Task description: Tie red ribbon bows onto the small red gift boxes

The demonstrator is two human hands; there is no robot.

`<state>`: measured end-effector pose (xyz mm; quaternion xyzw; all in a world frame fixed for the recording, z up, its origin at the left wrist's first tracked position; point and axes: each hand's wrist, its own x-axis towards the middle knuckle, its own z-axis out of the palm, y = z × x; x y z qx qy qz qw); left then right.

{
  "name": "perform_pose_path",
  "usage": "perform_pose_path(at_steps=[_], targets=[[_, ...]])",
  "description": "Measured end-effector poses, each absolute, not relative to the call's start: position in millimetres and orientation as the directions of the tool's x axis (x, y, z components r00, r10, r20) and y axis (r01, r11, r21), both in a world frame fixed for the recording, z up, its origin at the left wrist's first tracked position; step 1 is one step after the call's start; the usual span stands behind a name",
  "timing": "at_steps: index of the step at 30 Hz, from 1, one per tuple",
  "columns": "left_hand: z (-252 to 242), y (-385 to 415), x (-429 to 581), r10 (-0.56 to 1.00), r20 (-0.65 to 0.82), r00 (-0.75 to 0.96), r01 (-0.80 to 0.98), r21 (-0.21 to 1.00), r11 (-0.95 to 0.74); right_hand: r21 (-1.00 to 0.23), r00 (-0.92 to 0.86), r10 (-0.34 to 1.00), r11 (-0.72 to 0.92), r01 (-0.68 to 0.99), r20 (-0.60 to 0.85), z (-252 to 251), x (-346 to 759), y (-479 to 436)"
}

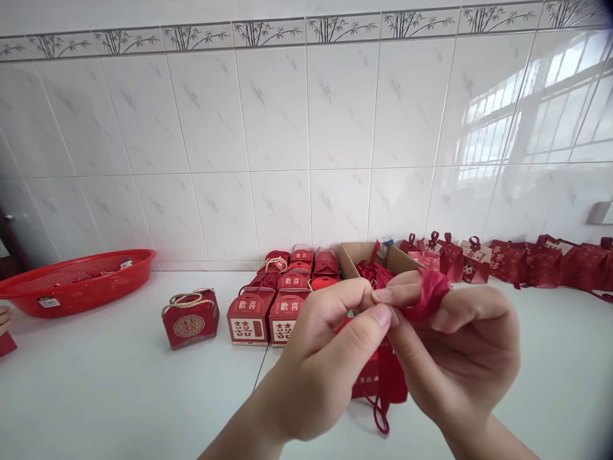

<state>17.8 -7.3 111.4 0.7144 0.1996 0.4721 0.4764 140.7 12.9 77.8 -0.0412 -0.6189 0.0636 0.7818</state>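
Near the tabletop's back edge we see a red basket, then gift boxes. Forward of that edge's middle, raised, our left hand pinches a red ribbon in a closed grip; our right hand, ribbon looped round a finger, pinches likewise. Rightward, gift bags line the back edge.

Looks like soft, satiny cloth for the red ribbon at the fingers. Smooth printed card, pretty matt, for the front-left box. Twisted, rough-looking fibre on the rope handle. Plain brown cardboard for the carton, dull as anything. Shiny perforated plastic on the red basket. Super glossy glazed ceramic, apparently, on the wall tiles. Smooth desk with a soft sheen, can't tell what material.
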Motion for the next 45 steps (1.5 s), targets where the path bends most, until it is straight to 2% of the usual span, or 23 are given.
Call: perform_pose_path(at_steps=[7,11,17,22,29,34,40,45], targets=[[113,-3,19,0.716,0.471,0.516,-0.271,0.882,-0.385,-0.034,0.207,0.015,0.996,0.086,0.978,81,142,16],[113,1,21,0.687,0.454,0.567,-0.343,0.889,-0.304,-0.016,0.206,-0.008,0.993,0.116,0.978,81,142,18],[112,2,21,0.705,0.454,0.545,-0.33,0.889,-0.318,-0.113,0.213,0.087,0.987,0.112,0.973,81,142,14],[113,2,21,0.699,0.479,0.531,-0.324,0.877,-0.355,-0.096,0.199,0.082,0.994,0.06,0.976,85,141,10],[113,2,20,0.666,0.488,0.564,-0.341,0.872,-0.35,-0.165,0.228,0.159,0.986,0.009,0.961,78,139,12],[113,2,20,0.68,0.484,0.551,-0.311,0.875,-0.371,-0.169,0.243,0.167,0.986,-0.014,0.956,75,138,14],[114,2,20,0.709,0.468,0.527,-0.275,0.884,-0.379,-0.103,0.226,0.097,0.994,0.017,0.969,77,139,16],[113,3,19,0.723,0.456,0.519,-0.259,0.89,-0.375,-0.195,0.234,0.203,0.979,-0.057,0.951,74,138,15]])
